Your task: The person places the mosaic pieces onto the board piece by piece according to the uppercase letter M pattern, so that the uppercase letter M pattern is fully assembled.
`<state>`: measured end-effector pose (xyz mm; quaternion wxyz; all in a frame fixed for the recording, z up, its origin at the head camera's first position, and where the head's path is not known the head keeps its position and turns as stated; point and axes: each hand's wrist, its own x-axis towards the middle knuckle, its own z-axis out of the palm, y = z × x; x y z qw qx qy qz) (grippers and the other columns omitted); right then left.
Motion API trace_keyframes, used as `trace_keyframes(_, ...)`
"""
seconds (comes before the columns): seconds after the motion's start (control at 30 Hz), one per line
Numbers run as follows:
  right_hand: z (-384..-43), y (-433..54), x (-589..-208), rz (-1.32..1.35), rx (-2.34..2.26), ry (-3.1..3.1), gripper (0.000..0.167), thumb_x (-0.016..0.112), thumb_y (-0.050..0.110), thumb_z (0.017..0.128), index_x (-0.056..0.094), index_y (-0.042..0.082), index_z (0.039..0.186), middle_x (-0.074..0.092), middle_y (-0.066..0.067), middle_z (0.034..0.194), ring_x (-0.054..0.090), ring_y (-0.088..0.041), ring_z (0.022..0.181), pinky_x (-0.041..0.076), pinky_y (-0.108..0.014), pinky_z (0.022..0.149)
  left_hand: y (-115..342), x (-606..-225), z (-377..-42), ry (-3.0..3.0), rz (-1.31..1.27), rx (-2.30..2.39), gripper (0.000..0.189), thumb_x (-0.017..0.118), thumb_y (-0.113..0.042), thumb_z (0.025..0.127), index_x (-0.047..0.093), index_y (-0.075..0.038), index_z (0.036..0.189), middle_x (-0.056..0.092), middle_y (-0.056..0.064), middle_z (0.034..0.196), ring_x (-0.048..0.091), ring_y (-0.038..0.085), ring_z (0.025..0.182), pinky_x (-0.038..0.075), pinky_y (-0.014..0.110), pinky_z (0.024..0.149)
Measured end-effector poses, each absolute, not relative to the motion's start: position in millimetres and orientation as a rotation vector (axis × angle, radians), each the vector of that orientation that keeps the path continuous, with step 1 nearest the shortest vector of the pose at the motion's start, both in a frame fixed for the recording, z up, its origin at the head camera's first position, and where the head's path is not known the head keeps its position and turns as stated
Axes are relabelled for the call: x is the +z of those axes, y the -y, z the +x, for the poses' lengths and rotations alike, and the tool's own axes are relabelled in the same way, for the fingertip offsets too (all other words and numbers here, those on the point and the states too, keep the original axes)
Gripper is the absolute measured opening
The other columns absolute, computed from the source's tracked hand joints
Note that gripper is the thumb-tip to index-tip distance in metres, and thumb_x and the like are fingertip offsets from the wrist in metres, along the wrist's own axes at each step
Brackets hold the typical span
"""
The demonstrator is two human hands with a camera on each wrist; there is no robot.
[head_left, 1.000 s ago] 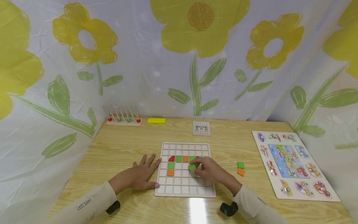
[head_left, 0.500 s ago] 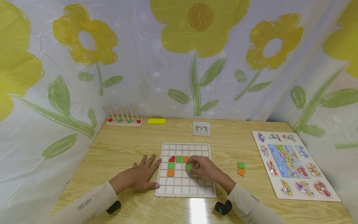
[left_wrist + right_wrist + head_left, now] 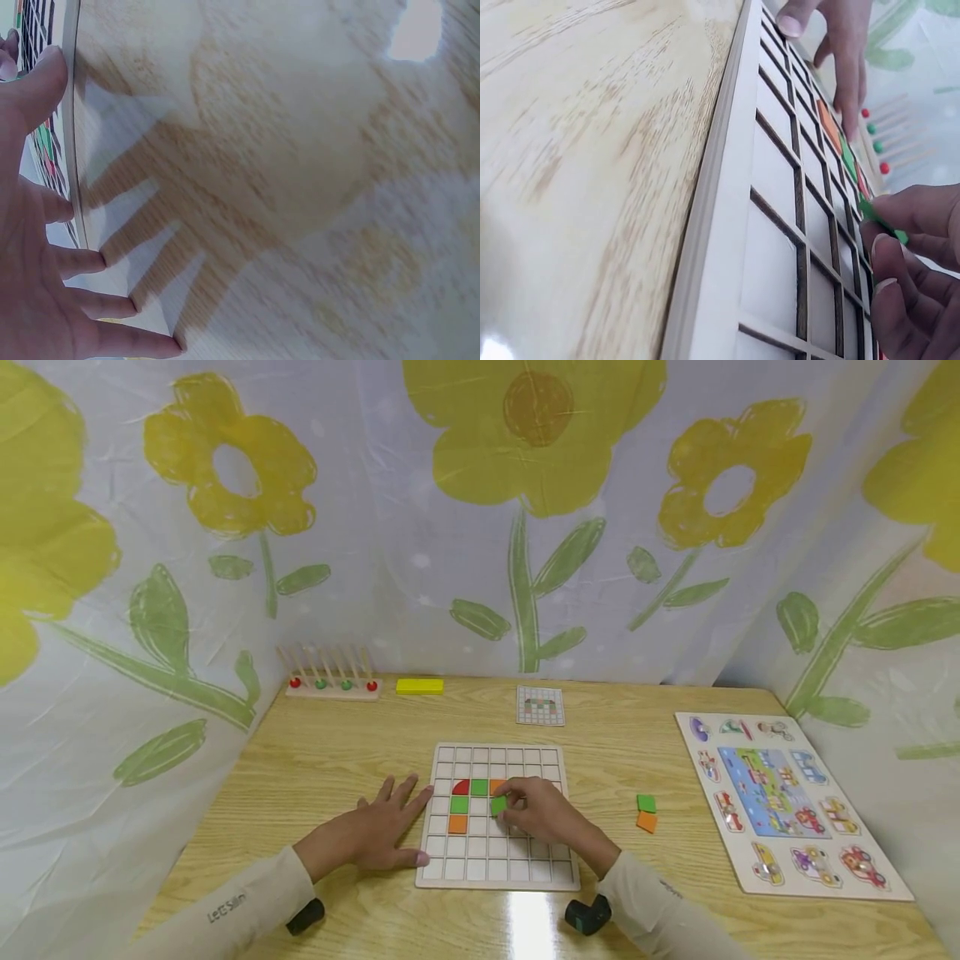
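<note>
My right hand (image 3: 542, 812) pinches a green square tile (image 3: 498, 807) between thumb and fingers, over the middle of a white wooden grid board (image 3: 476, 847). In the right wrist view the tile (image 3: 883, 218) tilts close over the cells. My left hand (image 3: 381, 837) lies with fingers spread at the board's left edge, its thumb and fingertips right at the rim. On the board sit a red quarter-round tile (image 3: 461, 787), a green tile (image 3: 479, 787), an orange tile (image 3: 497, 787), another green tile (image 3: 459, 805) and a lower orange tile (image 3: 457, 824). My right hand hides cells farther right.
A loose green tile (image 3: 646, 803) and an orange tile (image 3: 647, 822) lie right of the board. Behind it is a small pattern card (image 3: 540, 706). A peg rack (image 3: 333, 691) and yellow block (image 3: 420, 687) stand at the back left, a picture puzzle (image 3: 795, 802) at the right.
My right hand has shifted left across the board with the green tile, from near the fifth column toward the fourth. My left hand has stayed in place.
</note>
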<state>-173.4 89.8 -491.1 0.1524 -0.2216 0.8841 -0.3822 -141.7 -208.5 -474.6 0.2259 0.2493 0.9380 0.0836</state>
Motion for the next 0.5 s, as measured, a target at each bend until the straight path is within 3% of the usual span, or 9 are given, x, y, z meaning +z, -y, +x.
trace_keyframes(0.5,-174.5,-81.8,-491.6,-0.526,-1.039,-2.614,0.024,0.081,0.016,0.086,0.075,0.012,0.109,0.062,0.008,0.076,0.052,-0.008,0.066,0.042,-0.024,0.061,208.2,-472.1,-140.0,-2.570,0.675,0.237,0.101,0.055,-0.071,0.090,0.016,-0.012,0.162,0.009,0.025,0.166,0.013,0.060,0.147,0.032,0.080,0.097)
